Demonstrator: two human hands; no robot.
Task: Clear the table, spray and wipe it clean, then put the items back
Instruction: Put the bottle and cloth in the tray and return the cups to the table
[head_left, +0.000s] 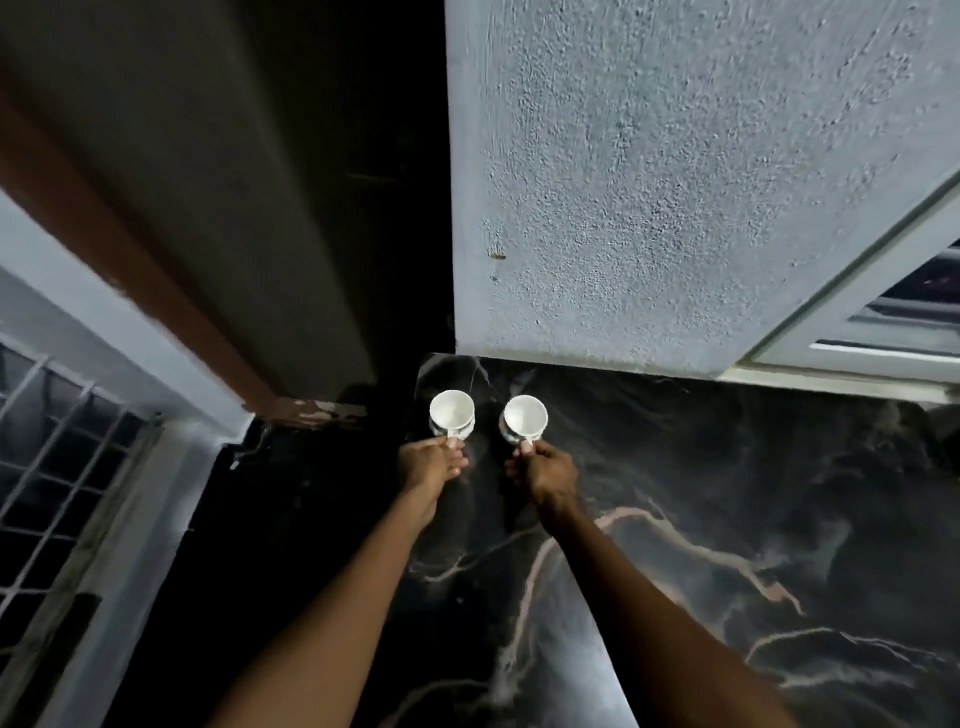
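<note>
Two small white cups stand upright and side by side at the far left corner of a black marble table (701, 519) with pale pinkish veins. The left cup (452, 412) and the right cup (525, 419) look alike (each round, open-mouthed, with nothing visible inside) and their handles point toward the near edge. They sit close together without touching, just short of the wall at the table's far edge. The polished surface shows a faint reflection beneath each cup.
</note>
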